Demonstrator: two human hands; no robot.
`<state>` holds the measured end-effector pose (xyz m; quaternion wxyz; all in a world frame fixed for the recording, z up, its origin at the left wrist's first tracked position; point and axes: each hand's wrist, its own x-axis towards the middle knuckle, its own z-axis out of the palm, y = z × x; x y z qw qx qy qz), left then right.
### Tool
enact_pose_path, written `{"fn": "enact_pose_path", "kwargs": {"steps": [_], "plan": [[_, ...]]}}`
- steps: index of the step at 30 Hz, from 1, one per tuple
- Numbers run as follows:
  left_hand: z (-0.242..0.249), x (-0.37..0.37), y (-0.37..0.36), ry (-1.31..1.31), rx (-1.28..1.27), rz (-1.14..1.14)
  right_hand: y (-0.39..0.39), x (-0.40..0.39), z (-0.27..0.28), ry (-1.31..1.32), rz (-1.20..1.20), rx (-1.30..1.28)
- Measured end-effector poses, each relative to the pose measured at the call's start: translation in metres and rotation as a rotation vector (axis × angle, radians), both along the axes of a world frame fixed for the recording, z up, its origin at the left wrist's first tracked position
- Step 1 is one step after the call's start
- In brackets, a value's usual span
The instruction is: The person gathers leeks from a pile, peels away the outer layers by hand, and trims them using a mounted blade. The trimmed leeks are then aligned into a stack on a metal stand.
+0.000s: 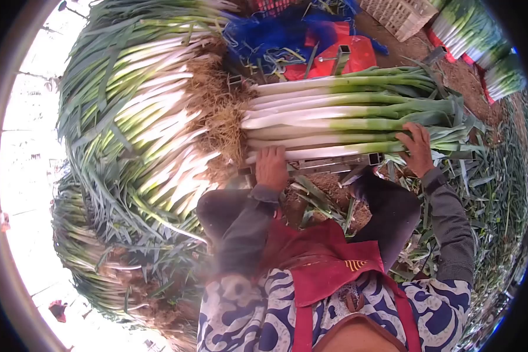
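Note:
Several long leeks (334,120) lie side by side across a metal frame (334,165), white root ends to the left, green leaves to the right. My left hand (271,169) is closed over the white end of the nearest leek (322,153), fingers together. Farther right, my right hand (416,149) has its fingers curled onto the green part of the same row's near edge. Both palms are hidden from view.
A tall heap of untrimmed leeks (152,123) with brown roots (220,126) rises at left. Behind the frame lie blue netting (270,35) and a red bag (358,56). A plastic crate (400,16) and bundled leeks (469,29) stand far right. Cut leaves (498,193) litter the ground.

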<state>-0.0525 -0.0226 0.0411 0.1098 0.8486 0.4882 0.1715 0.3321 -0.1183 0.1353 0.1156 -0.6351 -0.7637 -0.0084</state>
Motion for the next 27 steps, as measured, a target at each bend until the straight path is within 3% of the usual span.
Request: {"fn": "enact_pose_path", "kwargs": {"steps": [5, 12, 17, 20, 23, 24, 27], "plan": [[-0.010, -0.008, 0.000, 0.125, -0.070, 0.042, -0.003, 0.010, -0.016, 0.018, 0.040, -0.037], [0.000, 0.001, 0.004, 0.529, -0.098, 0.039, -0.009, -0.012, -0.008, 0.052, 0.045, -0.078], [-0.011, 0.007, 0.002, 0.734, -0.151, -0.008, -0.008, 0.000, -0.043, -0.002, 0.040, -0.050], [0.015, 0.006, 0.000, 0.709, -0.230, -0.033, -0.008, -0.009, -0.012, 0.009, 0.047, -0.088], [0.016, -0.005, -0.009, 0.528, -0.069, -0.088, 0.012, -0.007, 0.018, 0.177, 0.105, -0.198], [0.007, -0.005, -0.012, 0.384, -0.104, -0.006, 0.021, -0.017, 0.028, 0.119, 0.079, -0.064], [0.075, 0.006, 0.007, 0.086, -0.356, 0.089, 0.050, -0.025, 0.028, 0.160, -0.015, 0.007]]}}
